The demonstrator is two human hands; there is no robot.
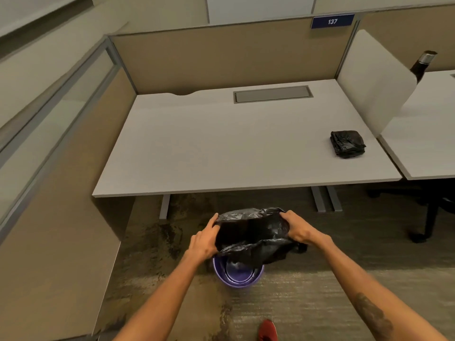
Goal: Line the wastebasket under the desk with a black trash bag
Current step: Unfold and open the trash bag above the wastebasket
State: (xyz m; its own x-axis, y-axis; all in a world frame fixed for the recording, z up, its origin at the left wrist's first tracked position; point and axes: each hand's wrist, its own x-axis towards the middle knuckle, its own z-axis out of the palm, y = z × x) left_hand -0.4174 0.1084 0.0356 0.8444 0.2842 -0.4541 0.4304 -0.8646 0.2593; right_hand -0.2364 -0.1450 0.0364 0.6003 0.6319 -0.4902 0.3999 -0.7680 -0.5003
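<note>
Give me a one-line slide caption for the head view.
Both hands, left and right, spread a black trash bag open above the purple wastebasket on the carpet.

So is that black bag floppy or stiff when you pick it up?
Probably floppy: the black bag sags and wrinkles between the left hand and right hand. Likely very light, since fingertips alone hold its mouth open. Its shiny film may be slippery, so it could slide off the purple wastebasket rim.
</note>
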